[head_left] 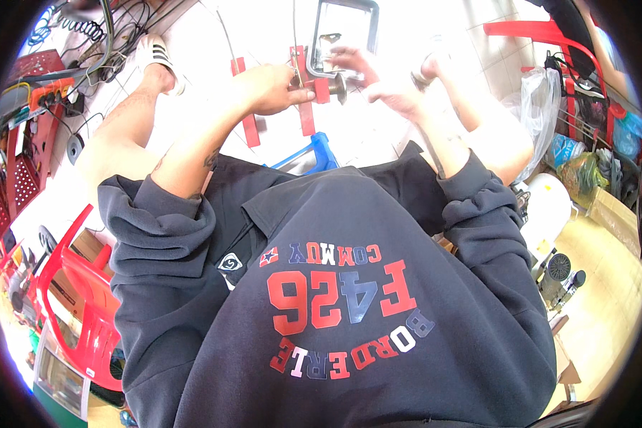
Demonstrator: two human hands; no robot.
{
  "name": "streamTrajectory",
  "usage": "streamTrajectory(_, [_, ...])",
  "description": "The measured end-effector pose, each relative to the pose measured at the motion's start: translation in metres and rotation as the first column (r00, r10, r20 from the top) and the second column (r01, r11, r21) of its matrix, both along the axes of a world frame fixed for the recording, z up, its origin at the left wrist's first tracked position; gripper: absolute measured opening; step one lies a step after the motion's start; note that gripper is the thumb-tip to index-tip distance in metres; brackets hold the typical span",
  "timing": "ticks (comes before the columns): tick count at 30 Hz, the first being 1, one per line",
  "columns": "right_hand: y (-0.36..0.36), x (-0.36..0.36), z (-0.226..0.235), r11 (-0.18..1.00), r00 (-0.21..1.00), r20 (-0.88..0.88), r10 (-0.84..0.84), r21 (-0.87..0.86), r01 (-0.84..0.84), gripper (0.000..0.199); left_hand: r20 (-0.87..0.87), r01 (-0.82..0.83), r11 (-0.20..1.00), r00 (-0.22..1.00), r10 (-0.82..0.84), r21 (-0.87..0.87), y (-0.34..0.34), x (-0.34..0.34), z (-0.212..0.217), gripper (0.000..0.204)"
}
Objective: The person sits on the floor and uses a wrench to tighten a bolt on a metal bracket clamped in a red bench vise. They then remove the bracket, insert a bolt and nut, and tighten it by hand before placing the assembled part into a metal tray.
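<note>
One bolt [342,90] seems in the red bar [306,118], maybe half done; right hand [401,98] has spread fingers; left hand's [269,88], can't tell.

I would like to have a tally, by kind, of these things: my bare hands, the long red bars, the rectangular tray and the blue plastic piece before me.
Bare hands: 2
Long red bars: 2
Rectangular tray: 1
Blue plastic piece, partly hidden: 1
Total: 6

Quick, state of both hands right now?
Left hand: fingers curled at the red bar; whether gripping cannot be told.
Right hand: open, fingers spread near the bolt, holding nothing visible.
</note>
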State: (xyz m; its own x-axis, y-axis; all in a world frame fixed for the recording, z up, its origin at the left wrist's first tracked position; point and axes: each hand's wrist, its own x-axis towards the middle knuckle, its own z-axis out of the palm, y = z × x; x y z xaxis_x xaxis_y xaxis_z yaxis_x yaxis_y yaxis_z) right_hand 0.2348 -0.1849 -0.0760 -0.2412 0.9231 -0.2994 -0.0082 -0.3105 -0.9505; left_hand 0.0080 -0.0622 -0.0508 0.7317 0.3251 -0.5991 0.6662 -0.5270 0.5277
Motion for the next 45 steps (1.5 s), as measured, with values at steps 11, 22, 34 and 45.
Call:
streamTrajectory(11, [0.02, 0.03, 0.026, 0.985, 0.986, 0.074, -0.15, 0.092, 0.143, 0.08, 0.14, -0.163, 0.987, 0.977, 0.161, 0.005, 0.011, 0.007, 0.003, 0.039])
streamTrajectory(22, [0.03, 0.059, 0.01, 0.972, 0.845, -0.533, -0.052, 0.166, 0.164, 0.084, 0.169, -0.154, 0.978, 0.977, 0.13, 0.14, 0.004, 0.004, -0.013, 0.034])
streamTrajectory(34, [0.038, 0.03, -0.015, 0.994, 0.899, 0.437, 0.03, -0.105, 0.018, 0.075, 0.147, -0.14, 0.973, 0.983, 0.113, 0.185, 0.008, 0.012, -0.005, 0.033])
streamTrajectory(45, [0.052, 0.036, 0.049, 0.979, 0.909, 0.404, 0.101, 0.121, -0.162, 0.056, 0.272, -0.206, 0.952, 0.952, 0.141, 0.228, 0.002, 0.0, -0.01, 0.033])
